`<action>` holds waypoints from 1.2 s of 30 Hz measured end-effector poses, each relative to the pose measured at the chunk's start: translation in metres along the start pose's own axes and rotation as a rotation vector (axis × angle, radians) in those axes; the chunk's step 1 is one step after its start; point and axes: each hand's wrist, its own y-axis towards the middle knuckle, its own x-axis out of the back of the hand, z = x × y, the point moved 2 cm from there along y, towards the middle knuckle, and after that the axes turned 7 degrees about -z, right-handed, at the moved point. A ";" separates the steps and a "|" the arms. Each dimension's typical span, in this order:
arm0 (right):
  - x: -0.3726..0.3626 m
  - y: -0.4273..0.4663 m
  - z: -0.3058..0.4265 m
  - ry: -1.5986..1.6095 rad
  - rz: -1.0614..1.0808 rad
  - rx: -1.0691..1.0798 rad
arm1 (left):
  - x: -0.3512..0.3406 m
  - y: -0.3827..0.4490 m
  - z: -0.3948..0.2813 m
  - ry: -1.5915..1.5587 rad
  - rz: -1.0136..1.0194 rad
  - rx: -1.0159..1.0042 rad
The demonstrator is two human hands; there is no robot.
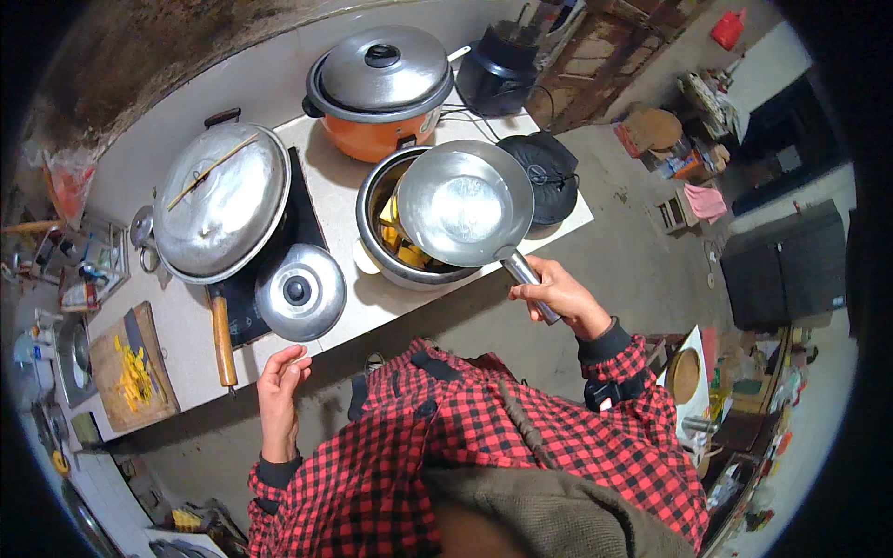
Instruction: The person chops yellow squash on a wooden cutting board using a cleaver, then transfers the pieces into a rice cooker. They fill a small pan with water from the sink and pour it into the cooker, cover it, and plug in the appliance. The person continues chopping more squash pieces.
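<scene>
My right hand grips the tubular metal handle of a water ladle. The ladle's wide bowl hangs over the right part of an open cooker pot and hides much of its inside. Yellow-orange chunks with dark rind, perhaps pumpkin, show in the pot. My left hand holds nothing, its fingers loosely curled and apart, just off the counter's front edge. Nearest to it lies a small metal lid with a black knob, partly on the black cooktop.
A lidded wok with a wooden handle projecting past the counter edge stands at left. Beyond the pot is an orange rice cooker. A cutting board bears yellow strips and a knife. A black bundle sits at right.
</scene>
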 end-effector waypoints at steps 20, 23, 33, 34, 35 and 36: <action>0.041 0.053 0.008 -0.273 0.020 0.123 | -0.034 -0.017 0.013 -0.048 -0.233 -0.051; 0.044 0.057 0.007 -0.273 0.006 0.168 | -0.036 -0.017 0.012 -0.059 -0.237 -0.054; 0.050 0.053 0.029 -0.499 -0.162 0.343 | -0.048 -0.018 0.013 -0.063 -0.236 -0.043; 0.052 0.052 0.031 -0.524 -0.189 0.360 | -0.049 -0.018 0.012 -0.056 -0.236 -0.048; 0.053 0.051 0.033 -0.505 -0.190 0.397 | -0.050 -0.018 0.011 -0.048 -0.235 -0.061; 0.052 0.052 0.035 -0.616 -0.253 0.470 | -0.051 -0.018 0.009 -0.041 -0.234 -0.074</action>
